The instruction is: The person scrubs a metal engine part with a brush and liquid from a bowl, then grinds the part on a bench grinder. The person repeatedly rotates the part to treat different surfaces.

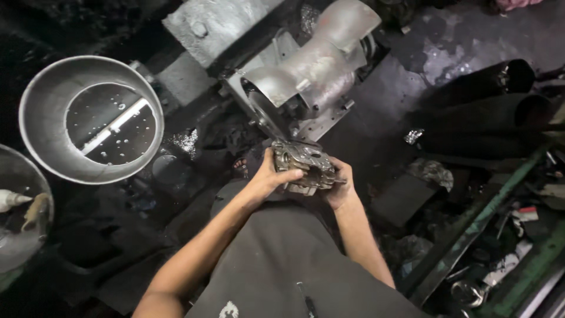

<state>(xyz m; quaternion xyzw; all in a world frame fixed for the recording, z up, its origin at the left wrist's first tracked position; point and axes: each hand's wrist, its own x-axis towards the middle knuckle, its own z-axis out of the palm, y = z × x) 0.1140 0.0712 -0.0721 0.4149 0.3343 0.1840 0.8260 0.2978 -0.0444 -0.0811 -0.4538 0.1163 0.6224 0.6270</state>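
My left hand and my right hand both grip a grimy cast metal part with holes and ribs, held just in front of my body. The part sits right below a grey machine with a curved sheet-metal guard and a thin disc edge. My left thumb lies across the part's near face. My right fingers wrap its right end.
A large metal bowl with water stands at the left, another basin at the left edge. Dark pipes lie at the right. A green metal frame and scattered scrap fill the lower right. The floor is wet and black.
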